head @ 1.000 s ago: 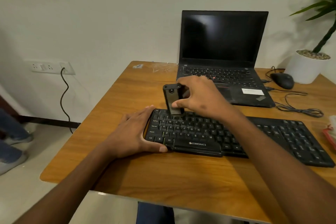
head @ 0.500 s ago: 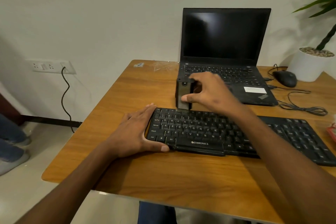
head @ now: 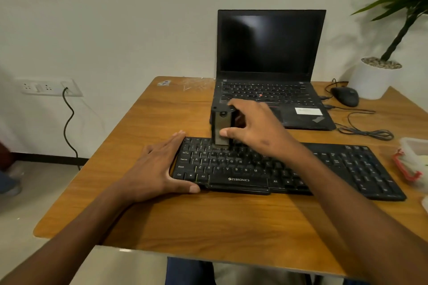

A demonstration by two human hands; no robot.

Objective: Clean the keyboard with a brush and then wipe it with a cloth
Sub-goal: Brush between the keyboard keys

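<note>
A black Zebronics keyboard (head: 347, 169) lies across the wooden table (head: 208, 222). My right hand (head: 257, 127) grips a dark, boxy brush (head: 221, 128) upright, its lower end on the keyboard's top-left key rows. My left hand (head: 157, 166) holds the keyboard's left end, fingers flat along the side and thumb against the front edge. No cloth is in sight.
An open black laptop (head: 271, 58) stands behind the keyboard. A black mouse (head: 345, 96) and its coiled cable (head: 366, 132) lie at the right rear, beside a white plant pot (head: 375, 81). A clear box with red clips (head: 414, 164) sits at the right edge.
My right hand carried the brush back off the keys toward the laptop, then brought it down again onto the top-left rows. My left hand stayed on the keyboard's left end.
</note>
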